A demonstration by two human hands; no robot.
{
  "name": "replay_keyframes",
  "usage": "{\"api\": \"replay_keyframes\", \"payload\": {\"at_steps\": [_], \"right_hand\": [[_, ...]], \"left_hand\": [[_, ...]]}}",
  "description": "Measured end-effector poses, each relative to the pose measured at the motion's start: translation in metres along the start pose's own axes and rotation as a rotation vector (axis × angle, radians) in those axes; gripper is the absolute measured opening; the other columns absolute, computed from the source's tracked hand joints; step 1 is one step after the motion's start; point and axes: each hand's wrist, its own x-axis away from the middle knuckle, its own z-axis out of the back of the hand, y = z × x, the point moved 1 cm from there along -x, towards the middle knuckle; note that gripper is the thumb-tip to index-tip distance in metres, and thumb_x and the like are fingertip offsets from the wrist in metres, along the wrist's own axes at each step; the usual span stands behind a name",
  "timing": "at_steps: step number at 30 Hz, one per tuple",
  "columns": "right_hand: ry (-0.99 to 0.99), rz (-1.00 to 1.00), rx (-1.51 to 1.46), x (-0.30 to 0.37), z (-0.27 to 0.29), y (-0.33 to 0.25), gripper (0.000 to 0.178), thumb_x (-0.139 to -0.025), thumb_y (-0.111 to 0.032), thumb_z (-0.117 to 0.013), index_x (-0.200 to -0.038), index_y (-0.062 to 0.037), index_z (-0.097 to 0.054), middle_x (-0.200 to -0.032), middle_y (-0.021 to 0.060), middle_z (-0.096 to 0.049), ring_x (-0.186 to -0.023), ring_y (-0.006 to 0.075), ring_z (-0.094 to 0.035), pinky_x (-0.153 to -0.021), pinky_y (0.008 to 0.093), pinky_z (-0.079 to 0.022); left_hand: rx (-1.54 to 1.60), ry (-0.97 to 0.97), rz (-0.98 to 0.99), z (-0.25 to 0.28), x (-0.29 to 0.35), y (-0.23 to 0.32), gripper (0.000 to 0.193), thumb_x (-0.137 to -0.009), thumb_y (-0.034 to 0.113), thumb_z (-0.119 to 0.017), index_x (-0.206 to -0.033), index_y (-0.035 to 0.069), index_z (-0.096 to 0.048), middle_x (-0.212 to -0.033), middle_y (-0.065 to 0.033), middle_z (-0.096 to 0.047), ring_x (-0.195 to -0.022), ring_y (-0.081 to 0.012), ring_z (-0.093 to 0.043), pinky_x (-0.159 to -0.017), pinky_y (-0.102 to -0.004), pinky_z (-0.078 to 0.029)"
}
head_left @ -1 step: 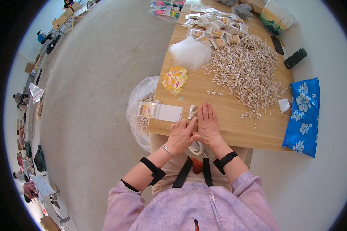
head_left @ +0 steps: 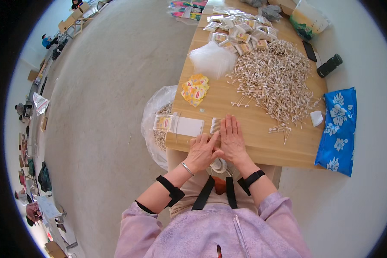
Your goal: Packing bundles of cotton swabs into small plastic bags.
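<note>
A short row of cotton swabs [head_left: 215, 125] lies side by side near the table's front edge. My right hand [head_left: 232, 139] rests flat along the row's right side, fingers straight and close together. From the left, my left hand [head_left: 201, 151] reaches in with its index fingertip at the row's near end; its thumb points toward my right hand. Neither hand grips anything. Left of the row sits a white rectangular block [head_left: 189, 127]. Beside that, a clear pack of swabs [head_left: 163, 122] with a yellow label juts over the table's left edge.
A large heap of loose swabs [head_left: 273, 77] covers the table's right middle. Behind are filled packs [head_left: 241, 32], clear bags [head_left: 213, 59] and yellow cards [head_left: 195, 89]. A blue floral pouch [head_left: 339, 129], black bottle [head_left: 330, 65] and phone [head_left: 309, 50] line the right. Below left hangs a plastic bag [head_left: 152, 103].
</note>
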Motion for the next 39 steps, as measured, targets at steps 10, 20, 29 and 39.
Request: {"api": "replay_keyframes", "payload": {"at_steps": [10, 20, 29, 39], "right_hand": [[0.006, -0.001, 0.075, 0.001, -0.005, 0.002, 0.097, -0.077, -0.051, -0.058, -0.143, 0.0075, -0.017, -0.151, 0.0265, -0.013, -0.142, 0.0388, -0.009, -0.116, 0.0468, -0.007], [0.014, 0.006, 0.096, 0.002, -0.008, 0.003, 0.094, -0.078, -0.049, -0.054, -0.144, 0.0069, -0.016, -0.152, 0.0258, -0.011, -0.143, 0.0386, -0.006, -0.116, 0.0462, -0.004], [-0.009, -0.01, -0.032, 0.002, -0.006, 0.002, 0.091, -0.074, -0.038, -0.053, -0.144, 0.0071, -0.017, -0.152, 0.0262, -0.009, -0.143, 0.0387, -0.004, -0.116, 0.0458, -0.002], [-0.01, -0.029, 0.024, 0.001, -0.009, 0.001, 0.091, -0.075, -0.041, -0.053, -0.144, 0.0071, -0.017, -0.152, 0.0265, -0.01, -0.143, 0.0382, -0.004, -0.116, 0.0463, -0.002]], "left_hand": [[0.017, -0.031, 0.018, 0.001, -0.006, 0.003, 0.069, -0.086, 0.044, -0.057, -0.14, 0.008, -0.032, -0.111, -0.0151, -0.046, -0.106, -0.031, -0.044, -0.091, -0.0429, -0.031], [-0.051, -0.029, 0.022, 0.0, -0.013, 0.004, 0.074, -0.084, 0.048, -0.058, -0.14, 0.007, -0.033, -0.109, -0.0131, -0.048, -0.101, -0.0293, -0.047, -0.086, -0.0428, -0.034], [-0.031, -0.062, 0.058, 0.003, -0.019, 0.003, 0.07, -0.088, 0.05, -0.052, -0.14, 0.007, -0.033, -0.105, -0.0149, -0.048, -0.098, -0.0325, -0.048, -0.086, -0.0443, -0.035], [-0.02, -0.021, 0.072, 0.0, -0.027, -0.001, 0.068, -0.088, 0.05, -0.051, -0.139, 0.008, -0.036, -0.103, -0.0149, -0.054, -0.095, -0.0324, -0.053, -0.082, -0.0444, -0.038]]}}
